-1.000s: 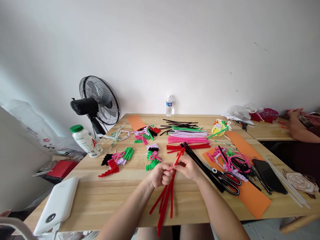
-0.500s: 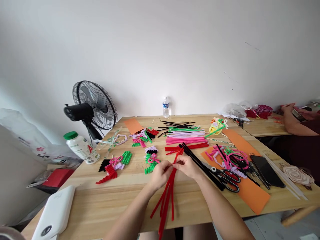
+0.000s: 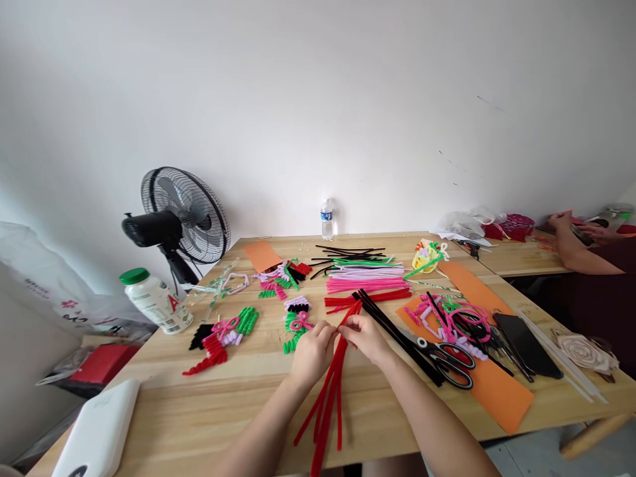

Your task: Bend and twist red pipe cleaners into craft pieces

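Note:
My left hand (image 3: 314, 351) and my right hand (image 3: 365, 336) meet over the wooden table (image 3: 209, 404), both pinching a bundle of red pipe cleaners (image 3: 328, 401) near its upper part. The bundle runs from the table's front edge up between my hands; its top end (image 3: 354, 310) pokes out beyond my fingers. Right of my right hand lie black pipe cleaners (image 3: 392, 324) and black-handled scissors (image 3: 447, 361). Just beyond my left hand sits a green and pink coiled piece (image 3: 295, 324).
Pink, lilac, green and black pipe cleaners (image 3: 365, 273) lie stacked at mid-table. Orange paper (image 3: 501, 397), a black phone (image 3: 527, 336), a water bottle (image 3: 326, 219), a white bottle (image 3: 156, 302), a fan (image 3: 179, 222) and a white box (image 3: 97, 434) surround them. Another person's arm (image 3: 576, 248) rests at the far right table.
The camera view has drifted up and left. My hands stayed closed on the red bundle, shifting slightly closer together along it.

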Motion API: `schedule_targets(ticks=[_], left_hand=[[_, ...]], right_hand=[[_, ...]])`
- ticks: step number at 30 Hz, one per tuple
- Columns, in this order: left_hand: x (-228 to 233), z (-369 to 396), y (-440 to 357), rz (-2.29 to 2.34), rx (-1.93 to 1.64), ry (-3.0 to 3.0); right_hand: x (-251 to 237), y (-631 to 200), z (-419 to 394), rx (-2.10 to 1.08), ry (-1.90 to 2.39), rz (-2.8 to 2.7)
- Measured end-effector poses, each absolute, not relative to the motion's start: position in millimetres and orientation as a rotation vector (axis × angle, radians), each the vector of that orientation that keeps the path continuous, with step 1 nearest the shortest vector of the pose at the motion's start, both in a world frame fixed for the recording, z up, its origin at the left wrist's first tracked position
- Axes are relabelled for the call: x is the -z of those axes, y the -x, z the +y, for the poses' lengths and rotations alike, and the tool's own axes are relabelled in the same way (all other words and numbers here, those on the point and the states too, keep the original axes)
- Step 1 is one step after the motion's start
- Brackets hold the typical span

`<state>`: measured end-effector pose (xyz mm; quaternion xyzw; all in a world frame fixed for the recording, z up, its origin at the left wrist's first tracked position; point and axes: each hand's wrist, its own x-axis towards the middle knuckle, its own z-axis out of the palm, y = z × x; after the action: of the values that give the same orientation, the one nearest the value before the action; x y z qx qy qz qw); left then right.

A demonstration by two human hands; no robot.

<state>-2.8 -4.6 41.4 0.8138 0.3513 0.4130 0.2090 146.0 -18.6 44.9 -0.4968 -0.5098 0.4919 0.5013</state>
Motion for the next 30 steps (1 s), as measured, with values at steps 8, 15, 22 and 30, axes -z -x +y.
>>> schedule_targets(ticks=[8,15,22,30], left_hand=[[-47.2,4.8,11.5,0.684,-0.591,-1.295],[-45.4,-2.3,5.0,0.812,-1.003,-1.653],[-39.3,-4.3,1.2,0.837,-1.2,-2.065],[-44.9,8.9,10.2,0.607,-0.414,-1.032]], right_hand=[[-68.6,-151.7,-33.3,-0.779,1.041,-1.636],[-55.8,-144.9,-26.4,-1.004,1.141,-1.315],[-45.5,-150.2,-19.3,-1.112,1.127,-1.325],[-58.2,-151.5,-29.9,-0.761,1.057,-1.616]])
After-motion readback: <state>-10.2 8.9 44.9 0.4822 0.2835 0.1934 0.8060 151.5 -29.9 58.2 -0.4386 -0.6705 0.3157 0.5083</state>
